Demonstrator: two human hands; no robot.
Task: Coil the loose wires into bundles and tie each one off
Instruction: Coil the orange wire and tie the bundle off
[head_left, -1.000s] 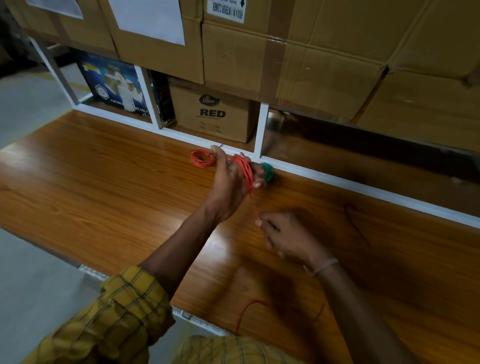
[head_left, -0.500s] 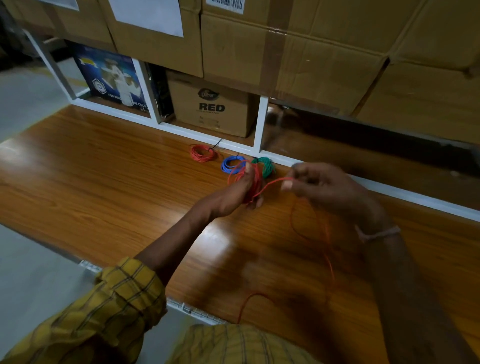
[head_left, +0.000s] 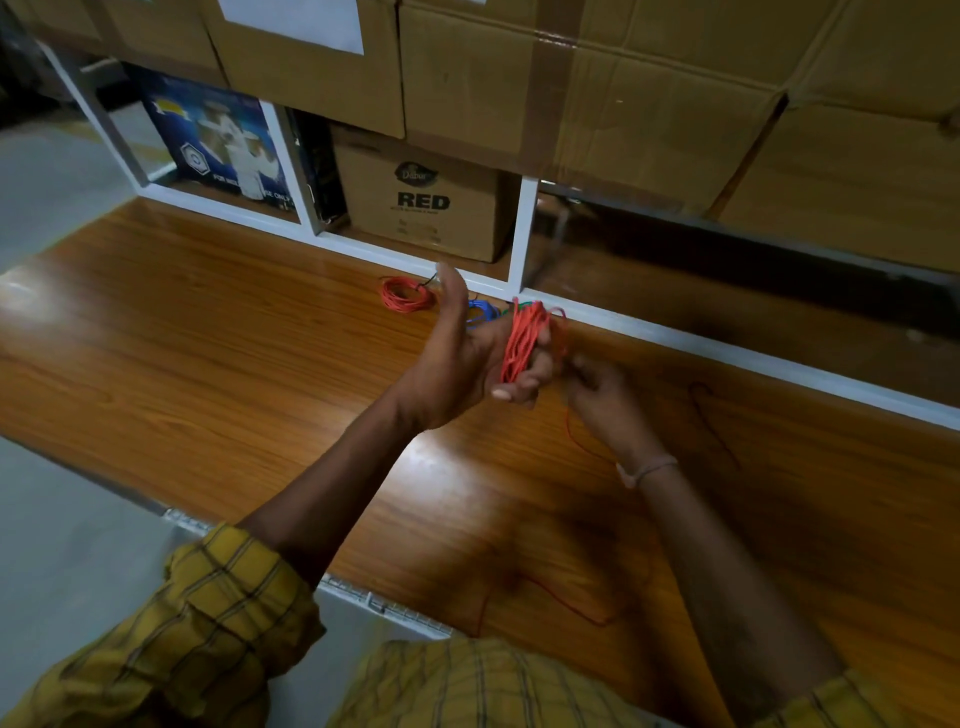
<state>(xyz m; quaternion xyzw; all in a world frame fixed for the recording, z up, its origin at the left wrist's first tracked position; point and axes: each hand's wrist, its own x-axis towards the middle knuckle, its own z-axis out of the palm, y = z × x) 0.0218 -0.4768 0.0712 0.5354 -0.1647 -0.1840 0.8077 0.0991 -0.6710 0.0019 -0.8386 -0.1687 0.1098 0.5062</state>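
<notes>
A red wire coil (head_left: 523, 340) is wound around the curled fingers of my left hand (head_left: 467, 364), whose thumb points up. Just right of it, my right hand (head_left: 602, 400) pinches the loose red wire strand (head_left: 571, 605), which trails down across the wooden tabletop (head_left: 208, 338) toward my body. A finished red bundle (head_left: 406, 294) lies on the table near the shelf. A blue bundle (head_left: 480, 312) lies beside it, partly hidden behind my left hand. A green bundle is almost wholly hidden behind the coil.
A white shelf frame (head_left: 675, 332) runs along the back of the table. Cardboard boxes (head_left: 571, 88) fill it, one small box marked RED (head_left: 421, 202), with a blue printed box (head_left: 223, 145) to its left. A dark wire (head_left: 711, 421) lies at the right.
My right hand has come down and in from the upper right to just beside the coil, carrying the strand around. My left hand has turned, its thumb now pointing up.
</notes>
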